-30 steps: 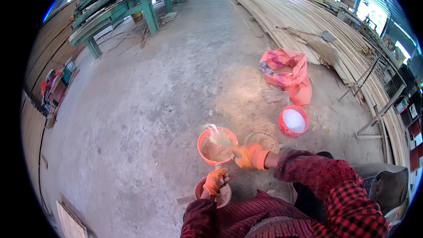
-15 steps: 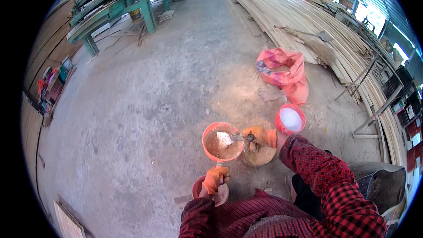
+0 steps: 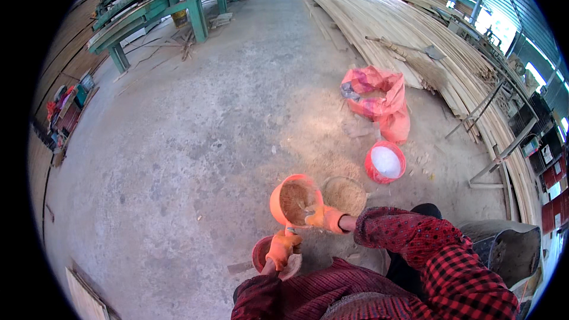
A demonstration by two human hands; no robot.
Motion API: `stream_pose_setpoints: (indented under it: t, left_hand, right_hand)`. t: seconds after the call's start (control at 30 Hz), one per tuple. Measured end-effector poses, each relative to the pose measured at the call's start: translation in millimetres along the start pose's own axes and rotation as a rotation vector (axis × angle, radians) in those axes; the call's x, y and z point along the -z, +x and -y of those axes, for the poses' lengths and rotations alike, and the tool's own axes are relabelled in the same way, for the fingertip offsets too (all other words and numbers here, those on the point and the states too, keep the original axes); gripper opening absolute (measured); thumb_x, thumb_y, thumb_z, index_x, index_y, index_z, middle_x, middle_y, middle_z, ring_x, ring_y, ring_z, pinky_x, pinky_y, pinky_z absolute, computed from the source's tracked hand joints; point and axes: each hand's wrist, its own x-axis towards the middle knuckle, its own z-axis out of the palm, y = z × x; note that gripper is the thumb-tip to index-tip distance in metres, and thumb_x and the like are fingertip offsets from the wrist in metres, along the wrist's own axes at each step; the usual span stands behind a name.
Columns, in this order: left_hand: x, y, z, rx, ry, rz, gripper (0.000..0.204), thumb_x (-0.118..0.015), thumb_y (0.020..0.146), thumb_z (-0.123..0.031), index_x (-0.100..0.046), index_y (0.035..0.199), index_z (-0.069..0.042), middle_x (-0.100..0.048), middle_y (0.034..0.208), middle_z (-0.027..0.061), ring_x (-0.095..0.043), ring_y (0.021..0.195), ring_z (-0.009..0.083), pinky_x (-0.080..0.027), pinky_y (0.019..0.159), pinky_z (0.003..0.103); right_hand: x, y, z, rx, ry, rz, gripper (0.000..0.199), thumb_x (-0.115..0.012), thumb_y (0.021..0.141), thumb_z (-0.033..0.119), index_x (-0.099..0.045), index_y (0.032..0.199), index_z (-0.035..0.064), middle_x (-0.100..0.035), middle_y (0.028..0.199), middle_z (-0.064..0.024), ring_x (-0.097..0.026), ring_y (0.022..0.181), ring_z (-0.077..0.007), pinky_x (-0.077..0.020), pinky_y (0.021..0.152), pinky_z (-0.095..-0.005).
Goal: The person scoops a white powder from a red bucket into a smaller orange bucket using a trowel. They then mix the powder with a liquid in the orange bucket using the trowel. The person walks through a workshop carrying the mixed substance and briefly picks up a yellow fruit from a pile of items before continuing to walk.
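My left hand (image 3: pixel 281 250), in an orange glove, is closed round the handle of an orange dipper (image 3: pixel 275 202). Tan, sawdust-like powder (image 3: pixel 293 194) lies inside the dipper, which is tilted. My right hand (image 3: pixel 326 218), gloved alike, is at the dipper's right rim, closed on a small trowel (image 3: pixel 309 207) whose blade is down in the powder and mostly hidden. Just right of the dipper is a round container of tan powder (image 3: pixel 345 194). Farther right stands a red bucket (image 3: pixel 376 173) holding white material (image 3: pixel 386 161). Beneath my left hand, a dark red bucket (image 3: pixel 259 255) is partly covered.
A crumpled pink-red sack (image 3: pixel 392 109) lies on the concrete floor beyond the red bucket. Long stacked boards (image 3: pixel 379 26) run along the right, with a shovel (image 3: pixel 434 51) on them and a metal stand (image 3: pixel 504 155) nearby. A green workbench (image 3: pixel 192 9) stands far left.
My right hand has moved left and nearer with the trowel; the white material on its blade no longer shows. The dipper now tilts more. My left hand keeps its grip.
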Motion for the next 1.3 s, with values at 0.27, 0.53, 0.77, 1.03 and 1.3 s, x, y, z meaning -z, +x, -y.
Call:
stream_pose_setpoints:
  t: [0.27, 0.53, 0.77, 1.03, 1.3]
  left_hand:
    - [-2.5, -10.1, 5.9, 0.132, -0.352, 0.124, 0.017, -0.065, 0.082, -0.002, -0.051, 0.089, -0.005, -0.05, 0.074, 0.001, -0.051, 0.061, 0.0153, -0.044, 0.053, 0.03]
    - [-2.2, -37.6, 1.0, 0.039, -0.048, -0.005, 0.012, -0.065, 0.083, -0.005, -0.055, 0.089, -0.003, -0.056, 0.077, 0.0036, -0.058, 0.063, 0.0164, -0.051, 0.059, 0.031]
    - [17.5, -38.3, -8.3, 0.152, 0.033, -0.083, 0.016, -0.066, 0.087, -0.011, -0.058, 0.093, 0.001, -0.062, 0.084, 0.006, -0.063, 0.066, 0.0176, -0.054, 0.059, 0.032]
    - [-0.6, -22.5, -22.1, -0.039, 0.297, -0.046, 0.018, -0.066, 0.083, -0.01, -0.059, 0.097, 0.0, -0.058, 0.079, 0.0049, -0.057, 0.063, 0.0153, -0.049, 0.057, 0.031]
    - [-46.9, -11.6, -28.4, -0.133, 0.028, 0.192, 0.022, -0.066, 0.082, -0.01, -0.057, 0.1, -0.002, -0.056, 0.078, 0.0036, -0.054, 0.059, 0.0157, -0.043, 0.052, 0.03]
  right_hand:
    - [-4.8, 34.4, 0.4, -0.172, 1.233, 0.291, 0.029, -0.061, 0.09, 0.036, -0.067, 0.089, 0.0076, -0.061, 0.07, -0.005, -0.052, 0.054, -0.0113, -0.043, 0.048, -0.0301]
    - [20.8, 43.3, 1.6, 0.339, -0.354, -0.05, 0.04, -0.06, 0.083, 0.028, -0.068, 0.118, 0.0119, -0.071, 0.105, -0.018, -0.07, 0.095, -0.031, -0.0535, 0.083, -0.0426]
    - [-36.4, 15.8, 18.6, 0.674, -0.989, 0.047, 0.033, -0.058, 0.087, 0.028, -0.066, 0.117, 0.018, -0.071, 0.108, -0.0178, -0.069, 0.1, -0.034, -0.0522, 0.086, -0.0481]
    - [53.7, 81.8, -35.4, 0.436, -0.54, -0.2, 0.036, -0.064, 0.082, 0.03, -0.069, 0.114, 0.0144, -0.072, 0.098, -0.0139, -0.069, 0.09, -0.0328, -0.0546, 0.073, -0.0425]
    - [44.4, -15.8, -78.1, -0.096, 0.127, -0.034, 0.042, -0.067, 0.082, 0.033, -0.069, 0.107, -0.001, -0.072, 0.09, -0.0129, -0.068, 0.078, -0.0205, -0.0536, 0.069, -0.0342]
